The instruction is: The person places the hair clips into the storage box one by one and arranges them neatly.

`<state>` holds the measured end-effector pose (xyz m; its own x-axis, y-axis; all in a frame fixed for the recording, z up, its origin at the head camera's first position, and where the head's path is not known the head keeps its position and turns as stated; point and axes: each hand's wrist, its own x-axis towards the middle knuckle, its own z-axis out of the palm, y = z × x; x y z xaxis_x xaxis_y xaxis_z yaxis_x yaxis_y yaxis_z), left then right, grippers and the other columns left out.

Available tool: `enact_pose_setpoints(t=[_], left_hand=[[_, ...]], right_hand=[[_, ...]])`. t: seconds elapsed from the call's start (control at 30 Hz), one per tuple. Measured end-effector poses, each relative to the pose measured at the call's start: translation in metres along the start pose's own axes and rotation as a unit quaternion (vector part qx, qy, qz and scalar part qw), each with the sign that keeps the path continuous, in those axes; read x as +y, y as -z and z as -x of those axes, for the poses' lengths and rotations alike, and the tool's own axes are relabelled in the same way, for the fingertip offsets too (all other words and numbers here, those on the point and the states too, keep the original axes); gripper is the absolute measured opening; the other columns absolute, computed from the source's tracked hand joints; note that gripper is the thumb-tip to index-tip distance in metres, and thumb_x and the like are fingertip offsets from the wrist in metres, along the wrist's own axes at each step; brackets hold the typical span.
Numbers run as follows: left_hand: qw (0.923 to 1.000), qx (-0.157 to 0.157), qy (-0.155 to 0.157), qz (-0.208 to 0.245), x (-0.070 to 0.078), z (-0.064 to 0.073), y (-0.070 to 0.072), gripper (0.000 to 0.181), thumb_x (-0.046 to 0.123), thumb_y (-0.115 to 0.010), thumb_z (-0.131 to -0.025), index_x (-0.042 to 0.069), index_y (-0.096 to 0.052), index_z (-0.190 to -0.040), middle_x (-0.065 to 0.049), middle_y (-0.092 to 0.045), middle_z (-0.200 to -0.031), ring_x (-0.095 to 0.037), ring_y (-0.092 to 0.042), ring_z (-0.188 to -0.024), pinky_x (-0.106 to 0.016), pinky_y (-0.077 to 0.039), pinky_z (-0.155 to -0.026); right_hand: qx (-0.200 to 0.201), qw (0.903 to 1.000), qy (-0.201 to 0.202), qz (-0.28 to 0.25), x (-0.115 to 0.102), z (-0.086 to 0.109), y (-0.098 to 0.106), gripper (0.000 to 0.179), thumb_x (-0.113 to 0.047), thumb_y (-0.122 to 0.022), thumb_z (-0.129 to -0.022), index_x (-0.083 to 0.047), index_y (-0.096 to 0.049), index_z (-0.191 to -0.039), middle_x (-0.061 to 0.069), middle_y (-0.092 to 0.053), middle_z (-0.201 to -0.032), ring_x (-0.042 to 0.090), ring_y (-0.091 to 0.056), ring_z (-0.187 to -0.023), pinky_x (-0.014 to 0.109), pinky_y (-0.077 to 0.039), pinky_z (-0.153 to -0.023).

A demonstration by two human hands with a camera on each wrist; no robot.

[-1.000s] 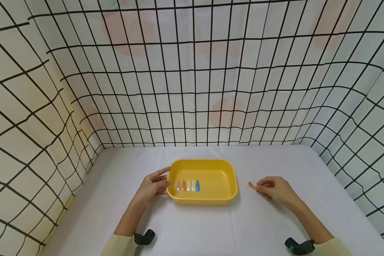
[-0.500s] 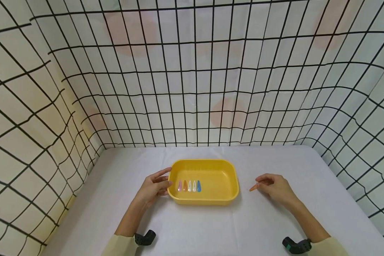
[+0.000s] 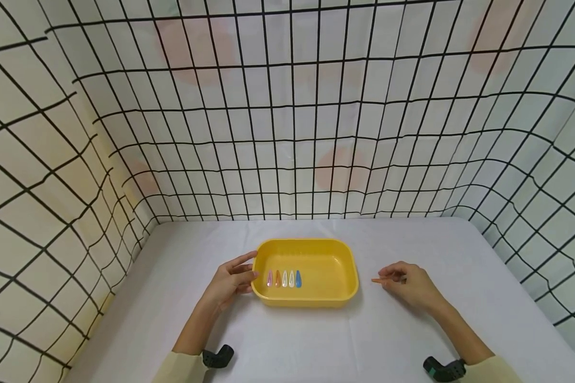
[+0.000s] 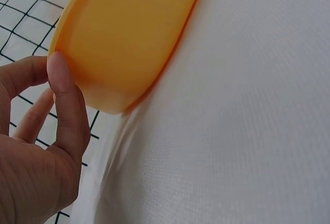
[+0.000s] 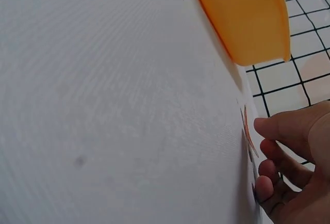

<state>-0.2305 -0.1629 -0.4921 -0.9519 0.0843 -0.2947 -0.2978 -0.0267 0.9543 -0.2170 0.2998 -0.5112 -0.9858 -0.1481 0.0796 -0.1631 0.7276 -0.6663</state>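
Note:
A yellow tray (image 3: 327, 272) sits on the white-covered table in the head view. My left hand (image 3: 231, 279) grips its left end; in the left wrist view the thumb (image 4: 61, 74) lies on the tray's rim. Inside, toward the left, several snap hair clips form an upright row: a pink clip (image 3: 270, 278), an orange clip (image 3: 278, 279), two whitish ones and a blue clip (image 3: 298, 279). To the right of the tray, my right hand (image 3: 411, 284) pinches another orange hair clip (image 3: 376, 280) at its fingertips, low over the cloth. Its far end is hidden by the fingers.
Black wire grid (image 3: 292, 122) with pale cloth behind it encloses the table at the back and both sides. White cloth (image 3: 311, 340) covers the tabletop. A dark wrist camera (image 3: 218, 356) sits on each wrist.
The orange clip between my right fingers has turned, its tip swinging from up-left to down-left and then to nearly level. My left hand and the tray stay put.

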Motion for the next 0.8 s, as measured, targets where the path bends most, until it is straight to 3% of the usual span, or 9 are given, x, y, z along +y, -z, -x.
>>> enact_pose_setpoints(t=[0.2, 0.4, 0.63, 0.8], left_hand=[[1.0, -0.004, 0.001, 0.005, 0.0, 0.0, 0.0, 0.06, 0.0, -0.077, -0.087, 0.021, -0.064, -0.141, -0.01, -0.061, -0.112, -0.013, -0.063, -0.059, -0.023, -0.062, -0.062], [1.0, 0.001, 0.003, 0.007, 0.001, 0.0, 0.0, 0.059, -0.002, -0.075, -0.088, 0.021, -0.064, -0.141, -0.01, -0.062, -0.112, -0.012, -0.064, -0.059, -0.023, -0.062, -0.061], [1.0, 0.002, 0.0, 0.006, 0.0, 0.0, 0.0, 0.058, -0.001, -0.075, -0.088, 0.021, -0.064, -0.141, -0.01, -0.062, -0.111, -0.013, -0.064, -0.059, -0.023, -0.062, -0.061], [0.9999, 0.005, 0.0, 0.009, 0.0, 0.0, -0.001, 0.058, -0.002, -0.075, -0.088, 0.021, -0.065, -0.14, -0.012, -0.062, -0.113, -0.013, -0.064, -0.059, -0.023, -0.061, -0.061]], right_hand=[[0.012, 0.9989, 0.039, 0.022, -0.003, 0.003, 0.0, 0.018, -0.02, -0.08, -0.09, -0.014, -0.077, -0.106, 0.0, -0.075, -0.104, 0.018, -0.066, -0.095, 0.025, -0.056, -0.077], [0.006, 0.9985, 0.035, 0.042, -0.006, 0.002, -0.002, 0.016, -0.021, -0.082, -0.088, -0.014, -0.078, -0.103, -0.001, -0.074, -0.1, 0.016, -0.064, -0.091, 0.024, -0.054, -0.075], [-0.012, 0.999, 0.01, 0.042, -0.01, -0.001, 0.0, 0.012, -0.018, -0.081, -0.088, -0.012, -0.079, -0.098, -0.004, -0.068, -0.084, 0.011, -0.054, -0.076, 0.02, -0.046, -0.063], [-0.013, 0.9988, 0.001, 0.047, -0.013, -0.002, 0.0, 0.011, -0.015, -0.078, -0.09, -0.01, -0.079, -0.099, -0.004, -0.067, -0.082, 0.011, -0.055, -0.076, 0.02, -0.047, -0.063]])
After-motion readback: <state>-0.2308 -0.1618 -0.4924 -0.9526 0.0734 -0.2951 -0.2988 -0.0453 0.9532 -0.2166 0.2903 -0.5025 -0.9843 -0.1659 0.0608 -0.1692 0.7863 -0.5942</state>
